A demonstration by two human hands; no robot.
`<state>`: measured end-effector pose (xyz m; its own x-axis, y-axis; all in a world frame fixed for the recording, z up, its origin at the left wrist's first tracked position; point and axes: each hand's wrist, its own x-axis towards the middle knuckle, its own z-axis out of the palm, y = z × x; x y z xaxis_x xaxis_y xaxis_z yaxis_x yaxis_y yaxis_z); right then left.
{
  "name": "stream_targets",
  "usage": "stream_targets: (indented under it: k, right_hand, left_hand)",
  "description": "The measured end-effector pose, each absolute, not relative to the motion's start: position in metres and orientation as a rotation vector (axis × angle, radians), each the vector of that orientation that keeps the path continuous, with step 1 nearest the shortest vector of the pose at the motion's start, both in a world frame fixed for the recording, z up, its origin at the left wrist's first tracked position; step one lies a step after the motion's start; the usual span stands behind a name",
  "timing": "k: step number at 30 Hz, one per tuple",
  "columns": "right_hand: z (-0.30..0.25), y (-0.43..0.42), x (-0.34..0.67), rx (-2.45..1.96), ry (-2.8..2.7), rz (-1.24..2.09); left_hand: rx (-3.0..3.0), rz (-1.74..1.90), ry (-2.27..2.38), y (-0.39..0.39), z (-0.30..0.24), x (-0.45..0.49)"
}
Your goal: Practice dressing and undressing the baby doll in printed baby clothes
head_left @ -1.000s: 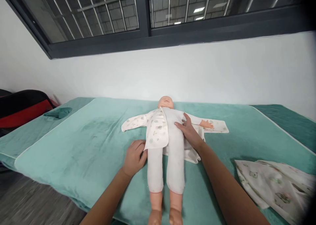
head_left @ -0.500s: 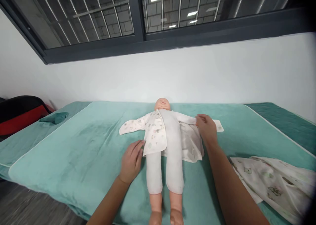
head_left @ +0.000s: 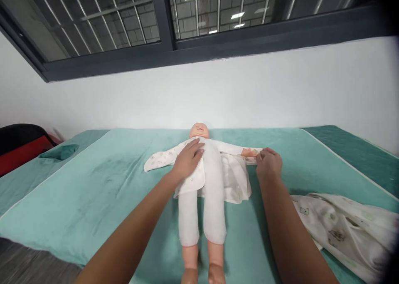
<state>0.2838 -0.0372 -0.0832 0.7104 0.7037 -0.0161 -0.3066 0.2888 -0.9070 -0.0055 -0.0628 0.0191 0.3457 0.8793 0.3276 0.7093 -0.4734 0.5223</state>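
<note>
A baby doll [head_left: 215, 205] in a white padded suit lies on its back, its feet toward me. A white printed baby shirt [head_left: 192, 183] covers one side of its chest and the arm on my left. On the right, the shirt's other half lies spread under the doll, with the doll's arm and bare hand [head_left: 248, 152] stretched over the loose sleeve [head_left: 252, 161]. My left hand [head_left: 188, 158] rests on the doll's chest, fingers extended over the shirt front. Beside the doll's hand, my right hand [head_left: 269, 164] pinches the end of that sleeve, its fingertips partly hidden.
A green plush cover [head_left: 102, 192] spreads over the bed. Another printed baby garment [head_left: 346, 230] lies crumpled at the right, near my right forearm. A red and black object [head_left: 23, 149] stands at the far left. Behind are a white wall [head_left: 156, 99] and a barred window.
My left hand has moved from the shirt's lower edge up onto the doll's chest. My right hand has shifted outward from the doll's wrist to the sleeve end, uncovering the doll's hand.
</note>
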Motion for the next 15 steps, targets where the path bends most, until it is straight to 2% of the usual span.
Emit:
stream_targets:
  k: [7,13,15]
  right_hand:
    - [-0.066,-0.036,0.295,-0.801,-0.050,0.970]
    - [-0.040,-0.039,0.279,-0.347,-0.071,1.299]
    - [-0.035,-0.040,0.275,-0.317,-0.167,1.355]
  left_hand:
    - [2.529,0.586,1.314,-0.029,0.034,0.039]
    - [2.838,0.186,1.250,-0.006,0.039,0.091]
    - [2.907,0.124,1.227,-0.002,0.037,0.104]
